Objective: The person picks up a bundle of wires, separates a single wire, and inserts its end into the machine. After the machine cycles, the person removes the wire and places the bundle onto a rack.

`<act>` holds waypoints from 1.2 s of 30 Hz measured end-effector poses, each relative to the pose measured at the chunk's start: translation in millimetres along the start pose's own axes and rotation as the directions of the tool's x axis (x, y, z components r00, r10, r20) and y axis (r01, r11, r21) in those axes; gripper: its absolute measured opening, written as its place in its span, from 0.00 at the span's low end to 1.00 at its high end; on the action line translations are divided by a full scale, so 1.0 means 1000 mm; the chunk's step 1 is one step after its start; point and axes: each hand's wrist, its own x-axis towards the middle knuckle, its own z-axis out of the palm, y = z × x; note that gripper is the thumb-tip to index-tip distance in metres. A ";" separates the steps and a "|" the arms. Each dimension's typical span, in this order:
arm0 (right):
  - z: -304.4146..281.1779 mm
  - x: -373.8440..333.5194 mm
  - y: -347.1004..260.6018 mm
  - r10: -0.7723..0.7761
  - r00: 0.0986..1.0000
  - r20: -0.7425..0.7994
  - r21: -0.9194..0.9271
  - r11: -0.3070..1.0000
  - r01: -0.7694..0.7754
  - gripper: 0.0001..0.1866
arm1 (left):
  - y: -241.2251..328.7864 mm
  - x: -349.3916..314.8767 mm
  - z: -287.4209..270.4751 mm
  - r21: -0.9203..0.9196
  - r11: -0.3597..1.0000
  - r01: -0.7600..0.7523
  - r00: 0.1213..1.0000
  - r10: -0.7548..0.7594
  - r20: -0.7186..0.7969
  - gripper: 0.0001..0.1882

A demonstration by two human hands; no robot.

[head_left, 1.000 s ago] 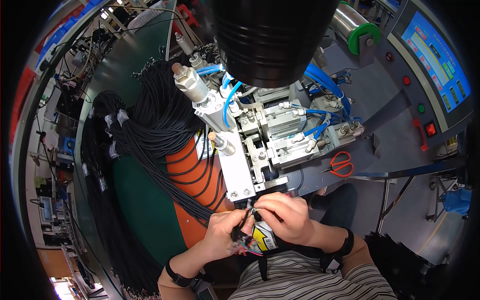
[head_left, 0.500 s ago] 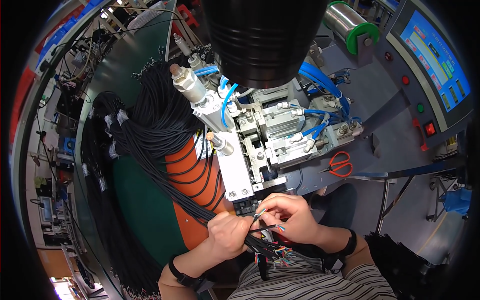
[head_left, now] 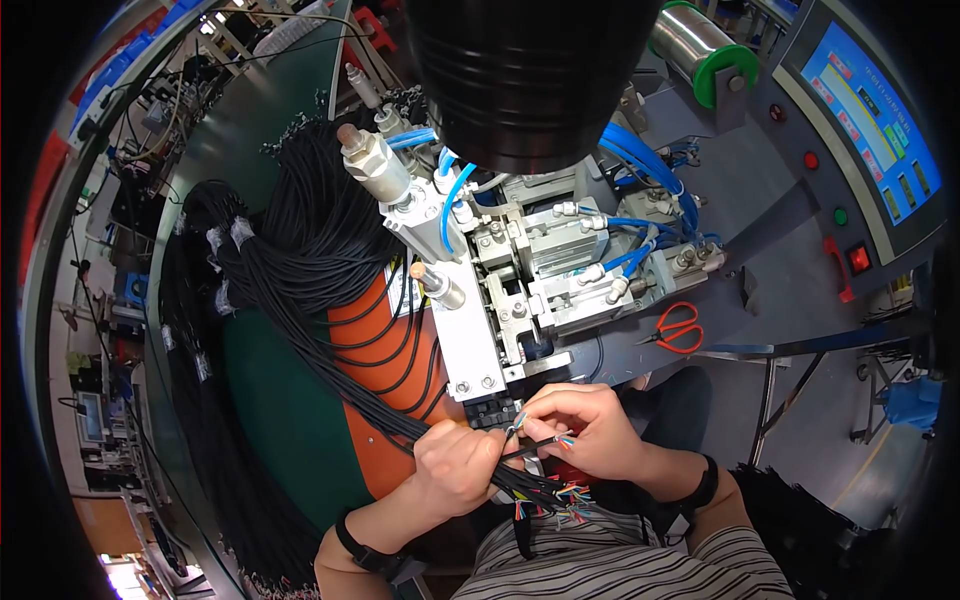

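My left hand (head_left: 457, 464) is closed around a bundle of black cables (head_left: 385, 410) near their ends. Below that fist the cable ends (head_left: 570, 497) fan out in several thin coloured wires. My right hand (head_left: 588, 430) pinches, thumb against forefinger, at the coloured wires (head_left: 517, 424) of one cable held up beside the left thumb. Another cable end with red and blue wires (head_left: 563, 440) lies under the right fingers. Just beyond both hands is the front of a metal machine (head_left: 467, 340) with a white plate and pneumatic cylinders.
Red-handled scissors (head_left: 679, 328) lie on the grey bench right of the machine. A solder wire spool (head_left: 700, 50) and a control screen (head_left: 868, 120) stand at the back right. More black cables (head_left: 320, 220) pile up at left. A black cylinder (head_left: 525, 80) hangs overhead.
The right hand has shifted slightly, and the second cable end now sits closer to its fingers. The left hand keeps its hold on the bundle.
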 end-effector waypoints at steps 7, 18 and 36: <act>0.010 -0.002 0.014 -0.055 0.995 -0.089 0.021 0.998 0.057 0.05 | 0.002 0.003 -0.002 -0.049 0.998 0.035 0.999 -0.033 0.044 0.13; -0.001 0.002 0.012 -0.274 0.962 -0.001 -0.677 0.708 0.201 0.04 | 0.002 -0.002 -0.019 0.098 0.995 0.012 0.949 -0.043 0.313 0.36; -0.004 0.004 0.008 -0.236 0.969 0.073 -0.766 0.609 0.206 0.06 | 0.015 0.022 -0.024 0.270 0.960 -0.070 0.863 -0.077 0.499 0.27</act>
